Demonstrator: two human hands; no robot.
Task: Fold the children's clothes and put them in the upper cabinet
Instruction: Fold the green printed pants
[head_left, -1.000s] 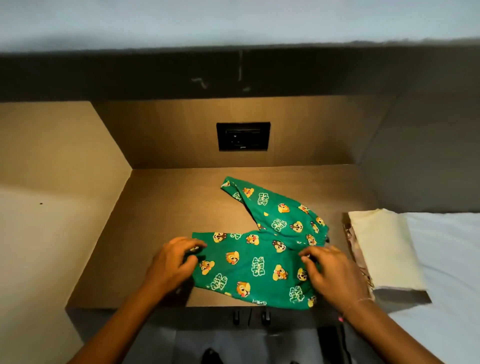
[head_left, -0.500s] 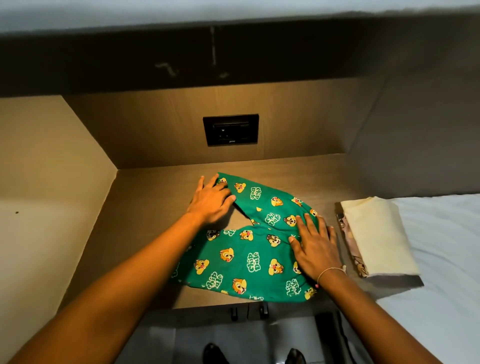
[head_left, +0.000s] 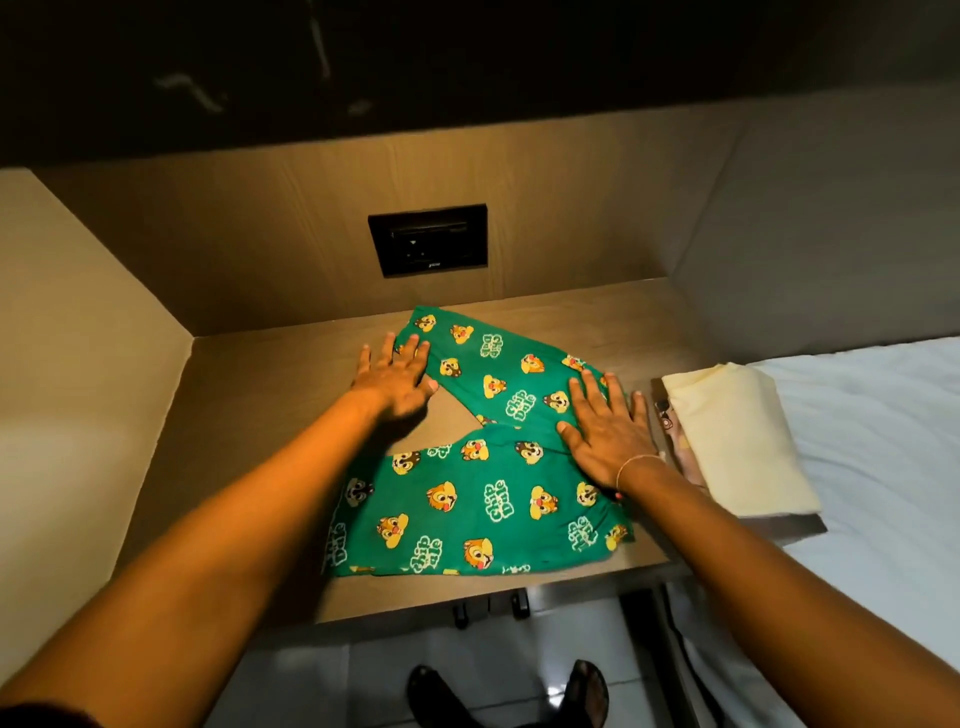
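Green children's pants with cartoon chipmunk prints lie spread on the wooden shelf, one leg running to the left front, the other angled toward the back. My left hand rests flat, fingers apart, on the far leg's end. My right hand presses flat on the waist part at the right. Neither hand grips the cloth.
A folded pale yellow garment lies on a patterned one at the shelf's right end, beside a white bed sheet. A black socket panel sits in the back wall. A dark overhead cabinet underside hangs above. Side walls close in left and right.
My left hand moved from the near leg to the far leg's end and flattened. My right hand slid back over the waist and spread flat. The far leg lies smoother.
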